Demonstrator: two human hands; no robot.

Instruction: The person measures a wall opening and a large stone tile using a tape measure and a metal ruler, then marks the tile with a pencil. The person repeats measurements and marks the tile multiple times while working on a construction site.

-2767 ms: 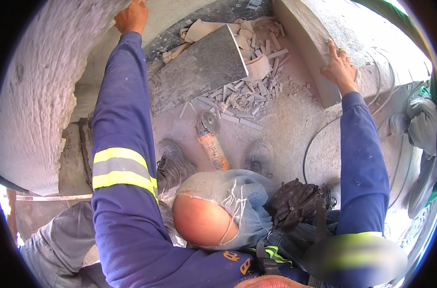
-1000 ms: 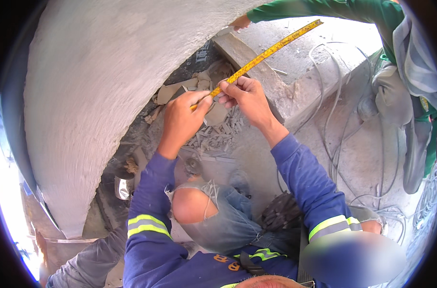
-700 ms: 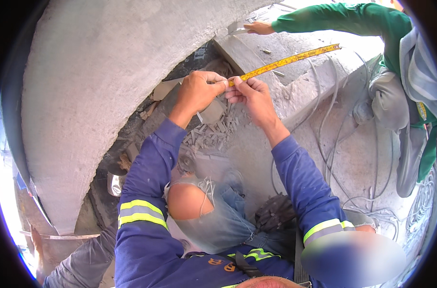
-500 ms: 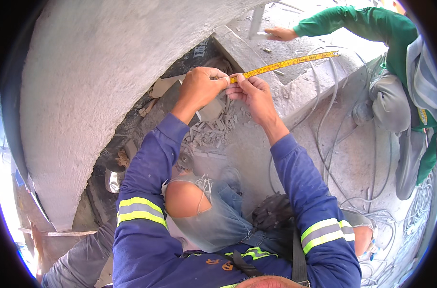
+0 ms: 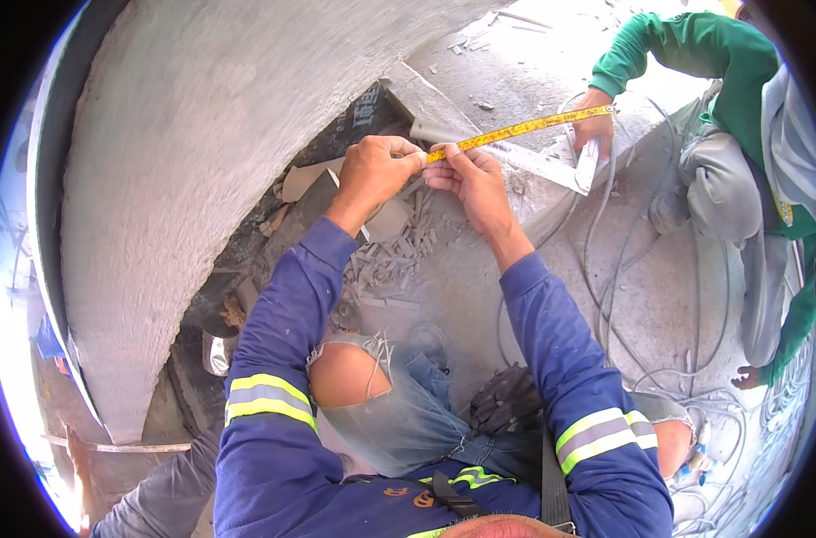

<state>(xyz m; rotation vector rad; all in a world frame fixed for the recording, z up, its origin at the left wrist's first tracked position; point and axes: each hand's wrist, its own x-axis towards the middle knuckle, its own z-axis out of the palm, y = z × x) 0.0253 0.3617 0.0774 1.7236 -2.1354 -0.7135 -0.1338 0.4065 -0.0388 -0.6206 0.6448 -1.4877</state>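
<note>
A worn yellow measuring tape blade (image 5: 524, 129) is pinched between my two hands. My left hand (image 5: 372, 175) is closed, thumb and fingertips at its near end. Beside it, my right hand (image 5: 475, 184) grips the blade between thumb and fingers. From there the blade runs free to the right, slightly upward, with its metal hook at the far tip. Behind it a co-worker's hand (image 5: 593, 121) holds a whitish L-shaped square (image 5: 542, 164), which rests along the concrete ledge (image 5: 632, 148). The blade passes in front of that hand.
A large rough grey slab (image 5: 183, 152) curves up on the left. Broken tile pieces (image 5: 394, 242) lie below my hands. Grey cables (image 5: 605, 296) loop across the floor at right, near the green-sleeved co-worker (image 5: 726, 54). Another person's leg (image 5: 165, 484) shows at lower left.
The co-worker's hand has brought the square down and rightward, from the far part of the ledge to behind the tape blade. My hands keep their hold on the blade, almost unmoved.
</note>
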